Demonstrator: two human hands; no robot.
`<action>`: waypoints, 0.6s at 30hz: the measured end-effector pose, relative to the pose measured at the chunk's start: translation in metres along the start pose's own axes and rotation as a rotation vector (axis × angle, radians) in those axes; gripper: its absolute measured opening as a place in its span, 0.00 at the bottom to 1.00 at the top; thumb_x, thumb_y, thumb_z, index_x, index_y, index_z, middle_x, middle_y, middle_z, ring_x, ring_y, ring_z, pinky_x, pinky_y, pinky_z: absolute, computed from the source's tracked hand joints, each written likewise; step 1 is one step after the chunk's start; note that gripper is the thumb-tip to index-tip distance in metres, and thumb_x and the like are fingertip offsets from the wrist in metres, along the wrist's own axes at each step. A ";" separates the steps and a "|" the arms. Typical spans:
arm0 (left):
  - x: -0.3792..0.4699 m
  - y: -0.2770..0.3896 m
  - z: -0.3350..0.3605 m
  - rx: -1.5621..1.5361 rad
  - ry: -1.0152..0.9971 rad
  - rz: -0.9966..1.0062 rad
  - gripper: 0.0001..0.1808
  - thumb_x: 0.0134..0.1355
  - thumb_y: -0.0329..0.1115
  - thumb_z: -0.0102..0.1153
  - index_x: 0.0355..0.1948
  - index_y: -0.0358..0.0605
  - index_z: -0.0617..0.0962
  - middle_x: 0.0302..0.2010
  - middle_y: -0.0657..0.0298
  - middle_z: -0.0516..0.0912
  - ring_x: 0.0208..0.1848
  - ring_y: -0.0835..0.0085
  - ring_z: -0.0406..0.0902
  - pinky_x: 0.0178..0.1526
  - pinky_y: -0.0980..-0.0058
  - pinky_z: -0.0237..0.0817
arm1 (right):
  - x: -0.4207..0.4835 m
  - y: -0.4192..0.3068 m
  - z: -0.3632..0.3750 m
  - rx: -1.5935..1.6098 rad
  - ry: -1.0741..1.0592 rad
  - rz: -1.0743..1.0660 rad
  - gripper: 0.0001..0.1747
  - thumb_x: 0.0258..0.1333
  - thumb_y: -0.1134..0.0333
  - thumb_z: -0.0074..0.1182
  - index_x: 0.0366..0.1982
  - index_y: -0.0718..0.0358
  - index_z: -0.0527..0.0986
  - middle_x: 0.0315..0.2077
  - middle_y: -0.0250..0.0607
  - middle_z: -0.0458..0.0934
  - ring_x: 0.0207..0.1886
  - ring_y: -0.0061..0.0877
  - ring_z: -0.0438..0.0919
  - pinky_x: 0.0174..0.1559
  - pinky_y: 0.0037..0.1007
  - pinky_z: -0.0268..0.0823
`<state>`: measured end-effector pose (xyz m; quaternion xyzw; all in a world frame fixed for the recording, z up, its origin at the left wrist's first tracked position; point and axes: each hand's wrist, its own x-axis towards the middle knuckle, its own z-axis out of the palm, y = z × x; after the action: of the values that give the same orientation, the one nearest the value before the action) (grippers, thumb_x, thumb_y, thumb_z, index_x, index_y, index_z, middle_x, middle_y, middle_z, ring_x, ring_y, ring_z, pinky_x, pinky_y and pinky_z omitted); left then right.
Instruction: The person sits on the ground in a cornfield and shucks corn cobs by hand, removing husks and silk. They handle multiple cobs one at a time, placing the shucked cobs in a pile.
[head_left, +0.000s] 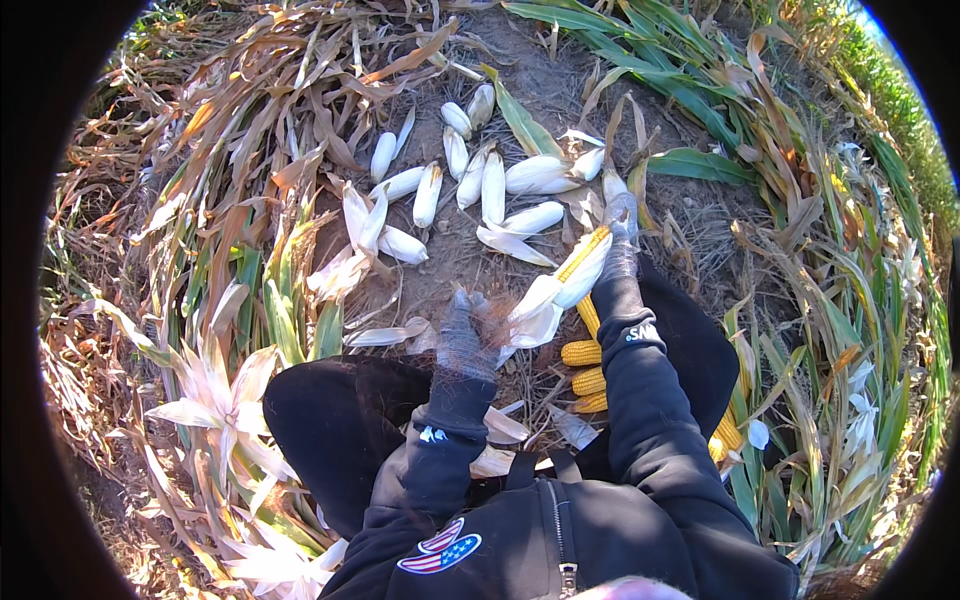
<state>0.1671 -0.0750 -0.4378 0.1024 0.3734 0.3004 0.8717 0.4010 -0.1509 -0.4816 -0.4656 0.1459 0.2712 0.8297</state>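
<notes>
My right hand (621, 221), in a grey glove, grips a partly husked corn ear (583, 255). A strip of yellow kernels shows between its pale husk leaves (534, 319), which hang toward my left hand. My left hand (459, 334), also gloved, is beside reddish-brown corn silk (491, 319); whether its fingers hold anything is unclear. Just beyond my right hand, a pale husk (613, 184) touches or nearly touches the fingers. Several bare yellow cobs (589, 381) lie between my legs, partly behind my right forearm.
Several ears in white husks (493, 187) lie on the soil ahead. Dry corn stalks (247, 97) are heaped on the left, greener stalks (697, 97) on the right. An opened, star-shaped husk (229, 412) lies by my left knee. More yellow cobs (726, 435) show beyond my right leg.
</notes>
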 end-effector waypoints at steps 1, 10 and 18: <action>0.005 0.007 -0.017 -0.013 -0.059 -0.009 0.13 0.63 0.47 0.54 0.39 0.50 0.74 0.32 0.66 0.78 0.35 0.69 0.78 0.36 0.65 0.75 | 0.003 -0.006 -0.001 0.066 -0.037 0.012 0.34 0.48 0.41 0.55 0.48 0.62 0.69 0.37 0.44 0.76 0.33 0.32 0.76 0.38 0.35 0.70; 0.041 0.047 -0.039 1.516 0.228 1.222 0.21 0.60 0.35 0.57 0.53 0.38 0.71 0.44 0.51 0.76 0.50 0.60 0.72 0.55 0.64 0.64 | 0.021 -0.023 -0.022 -0.088 -0.291 -0.337 0.22 0.54 0.51 0.56 0.39 0.62 0.71 0.27 0.40 0.76 0.26 0.31 0.77 0.31 0.32 0.73; 0.027 -0.009 0.003 0.853 -0.488 0.035 0.29 0.65 0.55 0.46 0.56 0.42 0.71 0.52 0.57 0.75 0.53 0.68 0.72 0.56 0.71 0.63 | -0.076 0.014 0.007 -0.075 -0.722 -0.106 0.20 0.56 0.61 0.55 0.48 0.63 0.71 0.36 0.33 0.76 0.39 0.19 0.75 0.44 0.23 0.68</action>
<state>0.1878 -0.0654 -0.4552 0.5239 0.2461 0.1028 0.8090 0.3308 -0.1624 -0.4500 -0.3770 -0.1909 0.3798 0.8229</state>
